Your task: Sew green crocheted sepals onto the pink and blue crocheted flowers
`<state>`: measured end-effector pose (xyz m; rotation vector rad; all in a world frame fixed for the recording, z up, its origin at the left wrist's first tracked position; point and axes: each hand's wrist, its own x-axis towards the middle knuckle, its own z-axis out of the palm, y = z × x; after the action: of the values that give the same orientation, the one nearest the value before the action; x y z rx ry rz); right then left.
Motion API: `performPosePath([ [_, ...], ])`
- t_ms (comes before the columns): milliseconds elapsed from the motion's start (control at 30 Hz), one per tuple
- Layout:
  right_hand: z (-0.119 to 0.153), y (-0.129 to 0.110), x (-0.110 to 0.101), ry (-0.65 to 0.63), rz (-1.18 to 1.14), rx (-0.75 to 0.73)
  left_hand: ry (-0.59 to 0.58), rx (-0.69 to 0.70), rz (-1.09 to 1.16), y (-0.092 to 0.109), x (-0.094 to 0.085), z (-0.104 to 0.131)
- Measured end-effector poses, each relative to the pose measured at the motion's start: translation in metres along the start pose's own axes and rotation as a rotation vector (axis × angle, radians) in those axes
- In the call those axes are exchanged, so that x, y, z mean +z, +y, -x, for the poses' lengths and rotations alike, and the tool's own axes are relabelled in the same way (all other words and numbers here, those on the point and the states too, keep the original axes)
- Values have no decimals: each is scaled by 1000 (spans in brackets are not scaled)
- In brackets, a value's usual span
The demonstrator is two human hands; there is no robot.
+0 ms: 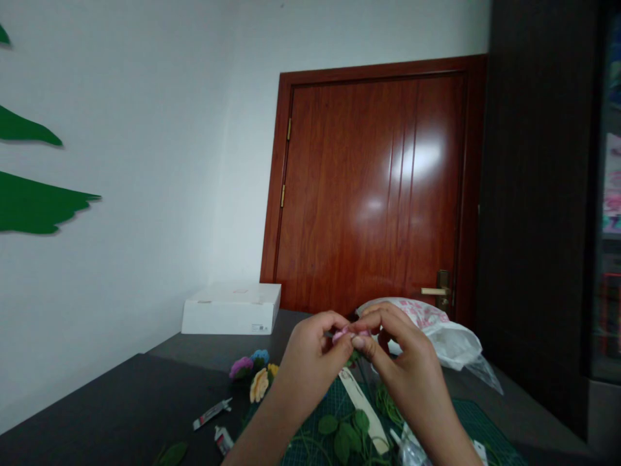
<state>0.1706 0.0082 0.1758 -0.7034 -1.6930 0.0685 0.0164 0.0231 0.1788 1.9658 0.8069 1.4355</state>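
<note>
Above the table, my left hand [310,356] and my right hand [407,359] meet at the fingertips. Between them they pinch a small pink crocheted flower [342,334], mostly covered by the fingers. A bit of green shows just under it. Below the hands, green leaves [347,433] lie on a green cutting mat [303,456], with a pale flat strip [363,411] beside them. Green cords [388,404] are partly hidden by my right forearm. Left of my left forearm are crocheted flowers in purple [241,367], blue [261,356] and cream [259,386].
Two small glue tubes, one [212,414] farther back and one [224,440] nearer, lie on the dark table [121,401]. A white box [230,310] stands at the back left. White plastic bags [449,343] sit at the back right, before a brown door [359,194].
</note>
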Motion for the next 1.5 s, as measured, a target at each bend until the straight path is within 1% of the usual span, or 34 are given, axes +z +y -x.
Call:
performPosePath([
  [67, 1, 2, 3, 18, -87, 90, -36, 17, -33, 0, 1, 1],
  [167, 3, 5, 9, 88, -268, 232, -58, 30, -103, -1, -1, 3],
  [233, 3, 6, 10, 142, -412, 276, -61, 23, -161, -3, -1, 3],
  [300, 2, 7, 10, 163, -554, 292, -85, 23, -203, -5, -1, 3],
  [333, 1, 6, 9, 150, -610, 298, -99, 24, -210, -6, -1, 2],
  [400, 1, 6, 7, 81, -673, 301, -124, 19, -202, -8, 0, 2],
  [467, 1, 5, 6, 7, -683, 294, -136, 1, -178, -9, 0, 2],
  [533, 1, 5, 7, -17, -701, 301, -149, -23, -157, -8, 0, 2],
  [567, 1, 5, 7, -1, -735, 314, -156, -32, -156, -8, -1, 2],
  [633, -1, 5, 5, 72, -854, 351, -156, -42, -190, -8, -3, 1],
  [700, -2, 5, -1, 175, -995, 367, -145, -45, -258, -9, -7, 0],
  [767, -4, 5, -10, 279, -1086, 355, -133, -42, -305, -9, -11, -2],
  [833, -5, 6, -17, 358, -1097, 342, -123, -39, -312, -10, -15, -5],
  [900, -6, 6, -19, 379, -1044, 334, -115, -51, -276, -9, -18, -6],
  [1033, -5, 6, -8, 292, -941, 342, -157, -91, -79, -4, -20, -5],
  [1133, -5, 7, -1, 223, -918, 344, -148, -114, 56, 0, -19, -4],
  [1233, -4, 7, -1, 83, -843, 378, -104, -118, 165, 3, -19, -3],
  [1300, -3, 8, -2, -19, -774, 397, -63, -92, 193, 5, -21, -3],
  [1400, -1, 7, 3, -137, -692, 415, 22, -33, 180, 8, -26, -3],
  [1500, 3, 5, 14, -206, -656, 458, 110, -5, 144, 11, -30, -3],
])
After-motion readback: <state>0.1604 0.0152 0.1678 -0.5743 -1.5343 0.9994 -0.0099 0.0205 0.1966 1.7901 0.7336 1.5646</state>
